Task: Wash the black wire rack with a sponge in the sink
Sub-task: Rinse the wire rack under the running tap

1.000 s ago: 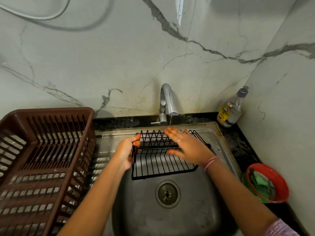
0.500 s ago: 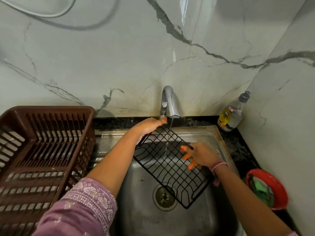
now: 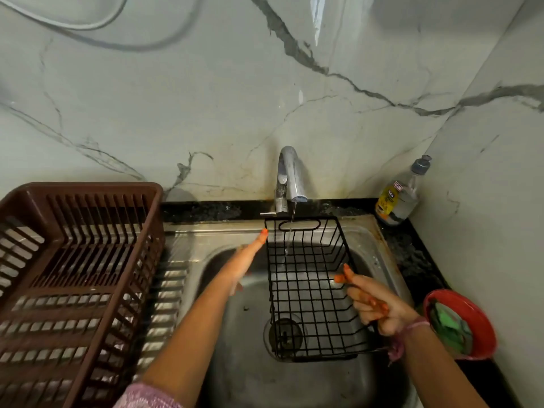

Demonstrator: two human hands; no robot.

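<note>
A marble wall point(image 3: 206, 98) rises behind a dark stone bench point(image 3: 412, 248), into which a steel sink point(image 3: 235, 334) is set. On the drainboard to the left of the basin stands a large brown plastic dish basket point(image 3: 73, 275). The black wire rack point(image 3: 306, 290) hangs in the basin over its right half, held lengthwise with its handle end up near the back rim and its lower end above the drain point(image 3: 284, 334). A chrome tap point(image 3: 290, 178) at the back runs a thin stream of water point(image 3: 290, 234) down through the rack's upper end. The left hand point(image 3: 248, 260) reaches forward with its fingers stretched out flat, the fingertips touching the rack's top left corner. The right hand point(image 3: 374, 304) grips the rack's right side wire, its fingers curled round it and the thumb raised. On the bench at the right, a red bowl point(image 3: 482, 328) holds a green sponge point(image 3: 450, 328), well apart from the rack. In the back right corner stands a clear bottle point(image 3: 403, 195) with a yellow label.
</note>
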